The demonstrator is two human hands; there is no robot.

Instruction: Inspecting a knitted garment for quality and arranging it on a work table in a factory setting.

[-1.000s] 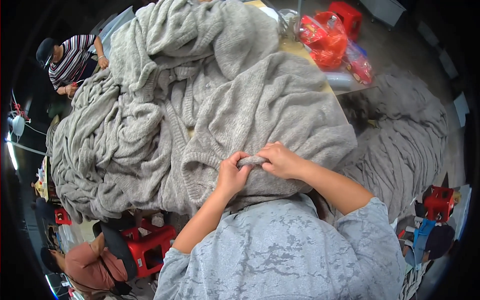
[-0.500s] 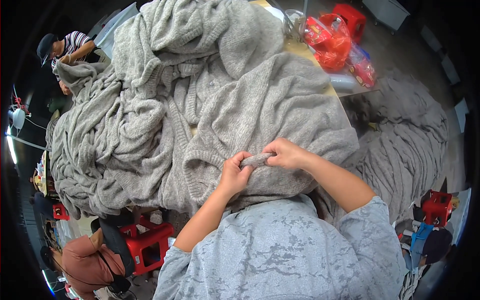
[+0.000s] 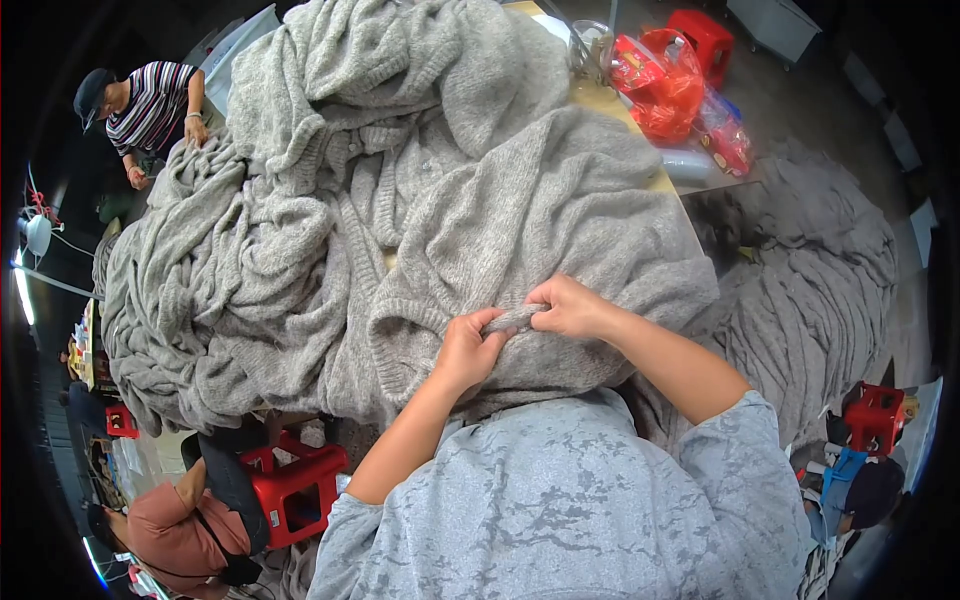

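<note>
A grey knitted sweater (image 3: pixel 590 215) lies spread before me on top of other grey knitwear. My left hand (image 3: pixel 470 350) pinches a narrow fold of it between thumb and fingers. Just to the right, my right hand (image 3: pixel 568 306) is closed on the same fold, so a short rolled stretch of knit shows between the two. A ribbed edge (image 3: pixel 400 330) curls open left of my left hand. The fingertips of both hands are partly hidden by the fabric.
Heaped grey knitwear (image 3: pixel 240 270) covers the left; another pile (image 3: pixel 810 270) lies at right. Beyond the table edge (image 3: pixel 660 175) are red plastic bags (image 3: pixel 665 90) and a red stool (image 3: pixel 700 45). Co-workers sit at far left (image 3: pixel 155 110), lower left (image 3: pixel 180 530) and lower right (image 3: pixel 860 495).
My hands keep their grip on the fold and have barely shifted. At far left, the co-worker in stripes has lowered the cloth and moved their hands.
</note>
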